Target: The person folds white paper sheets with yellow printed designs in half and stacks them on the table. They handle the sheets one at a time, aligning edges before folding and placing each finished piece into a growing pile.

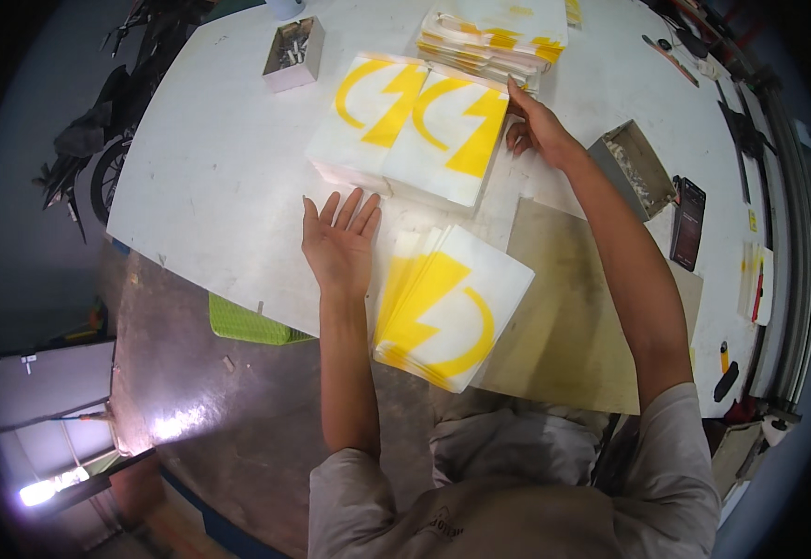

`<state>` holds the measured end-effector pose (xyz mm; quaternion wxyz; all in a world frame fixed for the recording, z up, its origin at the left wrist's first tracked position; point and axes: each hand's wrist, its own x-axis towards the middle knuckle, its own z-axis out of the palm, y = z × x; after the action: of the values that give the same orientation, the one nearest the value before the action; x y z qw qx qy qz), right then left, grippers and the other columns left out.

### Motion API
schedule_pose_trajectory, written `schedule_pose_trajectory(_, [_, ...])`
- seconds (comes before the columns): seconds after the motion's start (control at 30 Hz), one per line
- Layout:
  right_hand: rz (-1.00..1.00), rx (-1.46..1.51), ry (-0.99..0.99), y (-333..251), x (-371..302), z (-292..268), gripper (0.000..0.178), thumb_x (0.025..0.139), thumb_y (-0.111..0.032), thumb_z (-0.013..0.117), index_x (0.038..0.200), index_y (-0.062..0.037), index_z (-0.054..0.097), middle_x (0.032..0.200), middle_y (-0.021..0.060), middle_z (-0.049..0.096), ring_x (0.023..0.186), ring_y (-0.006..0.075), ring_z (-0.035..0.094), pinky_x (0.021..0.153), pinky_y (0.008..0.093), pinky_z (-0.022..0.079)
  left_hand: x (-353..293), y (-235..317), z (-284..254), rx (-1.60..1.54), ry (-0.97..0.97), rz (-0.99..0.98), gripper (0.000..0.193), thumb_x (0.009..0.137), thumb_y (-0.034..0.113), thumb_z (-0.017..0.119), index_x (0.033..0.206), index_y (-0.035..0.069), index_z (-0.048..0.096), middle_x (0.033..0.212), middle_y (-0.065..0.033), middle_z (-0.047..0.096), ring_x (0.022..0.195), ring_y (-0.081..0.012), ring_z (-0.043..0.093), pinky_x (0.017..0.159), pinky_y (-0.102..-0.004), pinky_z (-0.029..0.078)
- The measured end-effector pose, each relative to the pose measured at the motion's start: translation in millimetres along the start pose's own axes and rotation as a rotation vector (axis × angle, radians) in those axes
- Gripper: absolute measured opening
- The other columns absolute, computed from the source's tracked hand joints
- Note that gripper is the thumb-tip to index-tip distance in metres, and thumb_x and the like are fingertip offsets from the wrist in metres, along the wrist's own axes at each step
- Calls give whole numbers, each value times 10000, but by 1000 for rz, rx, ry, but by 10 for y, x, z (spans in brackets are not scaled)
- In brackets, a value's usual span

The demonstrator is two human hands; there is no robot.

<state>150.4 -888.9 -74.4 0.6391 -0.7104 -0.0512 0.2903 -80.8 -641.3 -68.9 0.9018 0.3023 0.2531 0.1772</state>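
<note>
Two side-by-side stacks of white paper bags or sheets (408, 116) with yellow printed shapes lie on the white table in front of me. My left hand (342, 238) is open, palm up and fingers spread, its fingertips close to the stacks' near side. At the far right corner, my right hand (536, 126) touches the edge with one finger raised and the others loosely bent, gripping nothing that I can see. Nearer to me, between my forearms, a fanned pile of similar printed pieces (452, 307) lies at a slant.
More printed pieces (494, 47) are piled behind the stacks. A small box of bits (293, 54) stands far left. On the right are a grey box (631, 170), a phone (688, 224) and a cutter knife (726, 380). A tan board (564, 317) lies under my right forearm.
</note>
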Motion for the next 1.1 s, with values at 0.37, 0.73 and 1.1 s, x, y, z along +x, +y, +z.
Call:
schedule_pose_trajectory(0.37, [-34,9,-40,40,-14,-40,781,939,-726,361,1292,-52,537,1214,63,576,613,109,564,549,229,506,4,-35,17,63,-5,21,712,1031,409,423,1434,-124,178,1418,-355,335,1299,-497,435,1104,-510,389])
schedule_pose_trajectory(0.73, [-98,-12,-69,58,-59,-27,810,933,-741,346,1282,-34,533,1267,96,568,665,124,599,609,246,538,-437,13,442,41,-115,-134,870,1012,462,442,1472,-160,45,1504,-366,150,1432,-460,209,1188,-490,232])
schedule_pose_trajectory(1.1, [-133,15,-24,135,-68,-8,808,943,-726,350,1282,-15,530,1232,112,602,679,142,634,635,259,552,-470,84,834,-79,-182,-367,1064,972,524,482,1445,-161,-181,1552,-351,-178,1485,-421,-114,1223,-463,33])
